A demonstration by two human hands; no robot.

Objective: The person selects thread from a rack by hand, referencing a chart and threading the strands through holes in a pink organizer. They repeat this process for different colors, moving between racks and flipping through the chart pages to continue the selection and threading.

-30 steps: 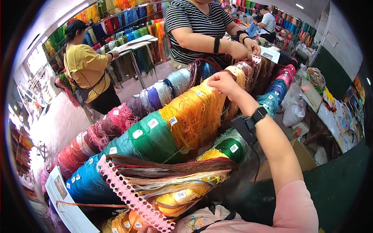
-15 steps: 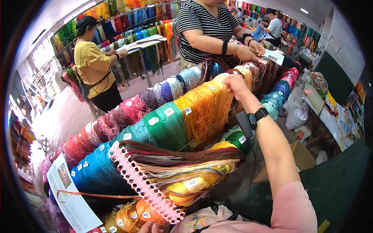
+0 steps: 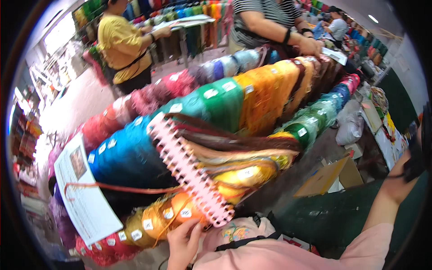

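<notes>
My left hand (image 3: 183, 240) is at the lower middle, thumb and fingers drawn together beside orange thread (image 3: 179, 202). What lies between the fingertips, if anything, is too small to make out. Just right of it, a pink thread card (image 3: 191, 173) with holes along both edges lies slanted across the yarn rows. Brown, cream, grey and yellow thread bundles (image 3: 243, 155) trail from the card to the right. A reddish strand (image 3: 121, 186) runs left from the card over a printed sheet (image 3: 83, 193). My right forearm (image 3: 382, 209) reaches to the right edge; the hand is outside the picture.
Long rows of labelled yarn hanks (image 3: 220, 101) stretch away in front of me. Across them stands a person in a striped shirt (image 3: 265, 24); another in a yellow shirt (image 3: 121, 45) is at the left. An open cardboard box (image 3: 330, 177) and a plastic bag (image 3: 350, 121) sit right.
My right arm has swung from the orange hanks out to the right edge. More of my left hand shows by the card. The whole view has shifted.
</notes>
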